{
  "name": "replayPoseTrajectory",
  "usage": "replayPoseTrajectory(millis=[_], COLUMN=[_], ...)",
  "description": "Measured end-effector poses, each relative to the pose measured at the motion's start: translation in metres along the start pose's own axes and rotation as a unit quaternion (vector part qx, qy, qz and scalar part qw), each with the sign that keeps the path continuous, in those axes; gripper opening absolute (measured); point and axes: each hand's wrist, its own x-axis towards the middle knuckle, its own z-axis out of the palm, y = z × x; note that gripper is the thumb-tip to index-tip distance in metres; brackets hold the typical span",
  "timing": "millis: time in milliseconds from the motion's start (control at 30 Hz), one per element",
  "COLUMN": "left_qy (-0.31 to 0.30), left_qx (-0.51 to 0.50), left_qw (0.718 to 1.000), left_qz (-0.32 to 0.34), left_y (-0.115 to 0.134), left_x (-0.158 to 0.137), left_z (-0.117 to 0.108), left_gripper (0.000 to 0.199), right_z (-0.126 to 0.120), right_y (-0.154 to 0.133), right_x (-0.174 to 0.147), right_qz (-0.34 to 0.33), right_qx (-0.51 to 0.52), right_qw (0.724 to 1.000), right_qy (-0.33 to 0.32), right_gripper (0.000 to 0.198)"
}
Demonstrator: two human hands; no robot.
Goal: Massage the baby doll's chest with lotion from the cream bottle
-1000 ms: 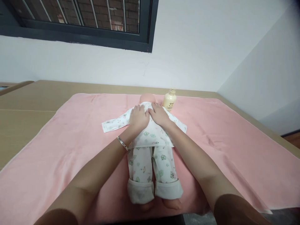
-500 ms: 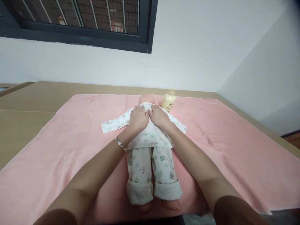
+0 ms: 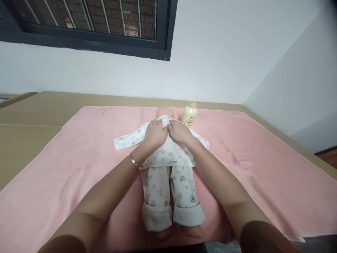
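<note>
A baby doll [image 3: 168, 154] lies stretched out with its feet toward me, dressed in a white printed top [image 3: 168, 156] and matching trousers [image 3: 181, 186] with rolled cuffs. Its bald head [image 3: 165, 111] is at the far end, and its face does not show. On the upper left of the doll's torso rests my left hand [image 3: 156, 133], palm down and fingers stretched out. My right hand [image 3: 180, 130] lies flat on the upper right side, its thumb close to the left one. Both hands press on the cloth without gripping it.
A pale yellow bottle [image 3: 189, 114] stands right of the doll's head. Under the doll spreads a pink blanket [image 3: 86, 158], laid over a wooden table [image 3: 52, 105]. A white wall [image 3: 210, 52] and a dark-framed window [image 3: 105, 38] rise behind.
My right hand has shifted very slightly on the doll's top, its fingers a little closer together. The doll, the bottle and my left hand look almost the same.
</note>
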Motion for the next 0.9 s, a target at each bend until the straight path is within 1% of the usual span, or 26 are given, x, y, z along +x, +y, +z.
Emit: replayPoseTrajectory(millis=[67,167,267,333,400,467,600,633,700,800,900], left_qy=[-0.007,-0.024,-0.029,-0.029,-0.030,-0.025,-0.004,-0.003,-0.012,-0.023,-0.014], left_qx=[0.034,0.011,-0.060,-0.101,-0.114,-0.085,0.036,0.052,0.047,-0.014,-0.057], left_qw=[0.999,1.000,0.998,0.994,0.993,0.996,0.999,0.999,0.999,1.000,0.998], left_qz=[0.008,0.008,0.008,0.020,0.030,0.022,0.002,0.005,0.014,0.016,0.012], left_y=[0.009,0.008,-0.010,-0.021,-0.025,-0.019,0.007,0.011,0.012,-0.001,-0.014], left_x=[-0.007,-0.005,0.010,0.018,0.021,0.015,-0.005,-0.007,-0.007,0.004,0.014], left_z=[-0.003,-0.005,-0.002,-0.001,0.000,-0.001,-0.005,-0.006,-0.007,-0.006,-0.003], left_gripper=[0.049,0.047,0.045,0.042,0.039,0.041,0.047,0.046,0.044,0.040,0.039], right_z=[0.006,0.013,0.012,0.007,0.003,0.000,0.001,0.002,0.005,0.006,0.002], right_y=[0.011,0.016,0.002,-0.010,-0.017,-0.015,0.008,0.013,0.016,0.003,-0.016], right_x=[0.011,0.017,0.006,-0.004,-0.010,-0.009,0.010,0.014,0.017,0.007,-0.010], right_qz=[-0.014,-0.017,0.003,0.002,-0.006,-0.008,0.003,0.003,0.004,0.011,0.003], right_qx=[0.011,-0.002,-0.040,-0.068,-0.082,-0.069,-0.001,0.009,0.006,-0.040,-0.083], right_qw=[1.000,0.999,0.999,0.997,0.996,0.997,1.000,1.000,1.000,0.999,0.996], right_qy=[0.010,0.027,0.029,0.026,0.022,0.015,0.001,-0.001,0.003,0.018,0.023], right_gripper=[0.042,0.042,0.043,0.041,0.039,0.039,0.040,0.041,0.041,0.043,0.042])
